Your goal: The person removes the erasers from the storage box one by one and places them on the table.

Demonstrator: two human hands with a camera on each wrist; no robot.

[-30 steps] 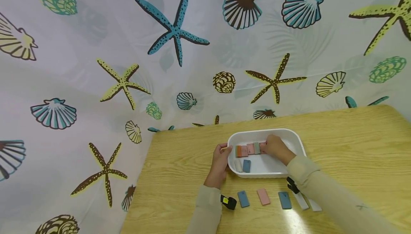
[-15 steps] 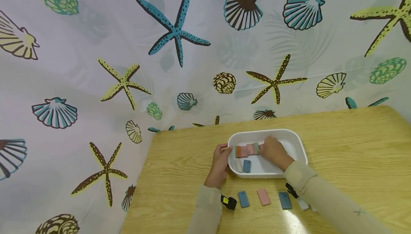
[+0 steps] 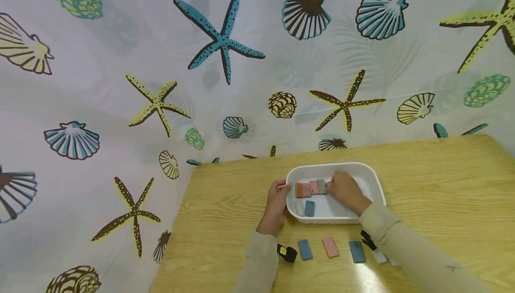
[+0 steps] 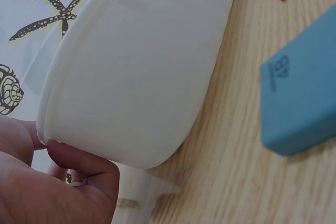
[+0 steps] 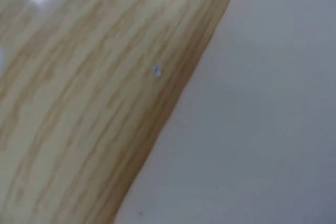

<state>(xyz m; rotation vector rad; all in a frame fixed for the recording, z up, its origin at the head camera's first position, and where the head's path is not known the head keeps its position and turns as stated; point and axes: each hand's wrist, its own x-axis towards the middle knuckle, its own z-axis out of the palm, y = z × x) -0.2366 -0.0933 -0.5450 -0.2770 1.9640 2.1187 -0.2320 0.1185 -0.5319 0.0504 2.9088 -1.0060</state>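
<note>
A white plastic tray [image 3: 331, 210] stands on the table. My left hand [image 3: 276, 203] grips its left end, thumb and fingers pinching the rim in the left wrist view. Inside, my right hand [image 3: 345, 191] pinches a pink eraser-like block [image 3: 328, 185], mostly hidden by the fingers. That block is at the right end of a row along the back: an orange-and-green block [image 3: 299, 190], two pink blocks [image 3: 306, 190] and a grey-green block [image 3: 322, 186]. Nearer the front of the tray lie a white piece [image 3: 299, 207] and a blue block [image 3: 309, 208]. The right wrist view shows only blurred tray wall and table.
In front of the tray lie a blue block [image 3: 305, 249], a pink block [image 3: 331, 246], another blue block [image 3: 356, 251] and a white block [image 3: 379, 256], partly under the right sleeve. A shell-patterned cloth [image 3: 241, 83] hangs behind the wooden table [image 3: 225, 221].
My right hand has shifted slightly left inside the tray, toward the grey-green block. The left hand has kept its place on the rim.
</note>
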